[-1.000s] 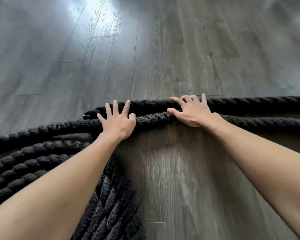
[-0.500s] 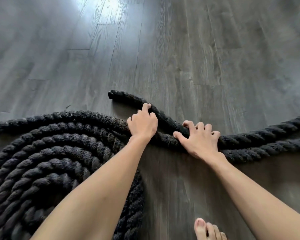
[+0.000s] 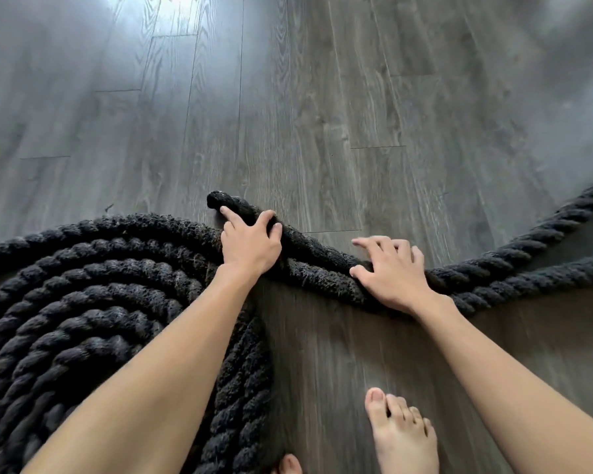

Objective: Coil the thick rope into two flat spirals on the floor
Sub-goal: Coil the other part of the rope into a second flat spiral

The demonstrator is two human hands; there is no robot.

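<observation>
A thick black twisted rope [image 3: 322,268] lies on the grey wood floor. At the lower left it forms a flat spiral [image 3: 83,295] of several turns, partly hidden under my left forearm. The rope's free end [image 3: 216,199] sticks out past the spiral's outer turn. My left hand [image 3: 250,246] grips that end section, its index finger stretched toward the tip. My right hand [image 3: 389,273] presses on the rope just to the right, fingers spread over it. Two strands [image 3: 545,265] run off toward the right edge.
Grey wood-plank floor [image 3: 322,114] spreads beyond the rope, with a bright glare at the top left. My bare right foot [image 3: 401,432] stands on the floor below my right hand, and toes of the other foot [image 3: 288,465] show at the bottom edge.
The view has pulled back and down, showing more of the spiral and my foot. My left hand went from flat on the rope to gripping its end section, which now angles outward.
</observation>
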